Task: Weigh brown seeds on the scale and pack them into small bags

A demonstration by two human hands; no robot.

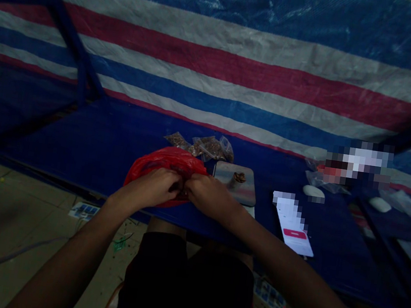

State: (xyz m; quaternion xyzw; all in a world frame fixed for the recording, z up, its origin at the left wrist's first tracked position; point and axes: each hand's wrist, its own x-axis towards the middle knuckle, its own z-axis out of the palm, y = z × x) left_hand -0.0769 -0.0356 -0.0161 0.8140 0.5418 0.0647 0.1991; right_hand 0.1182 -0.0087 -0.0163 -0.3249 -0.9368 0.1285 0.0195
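Observation:
A red plastic bag (169, 156) lies open near the front edge of the blue table. Both hands meet over its mouth, with their fingertips turned down into it. My left hand (160, 186) is closed, its fingers curled, and what they pinch is hidden. My right hand (205, 195) faces it from the other side, also closed, its fingertips out of sight among the red folds. Just right of the bag sits a flat square scale (249, 183) with a small brown clump (239, 177) on top. Behind the bag lie several clear bags (208, 147) filled with brown bits.
A lit phone (296, 233) lies on the blue table (88, 142) to the right. Beyond it are a white rounded object (314, 191) and clear plastic bags (401, 202). Blue frame bars (62, 16) stand before a striped tarp (219, 59).

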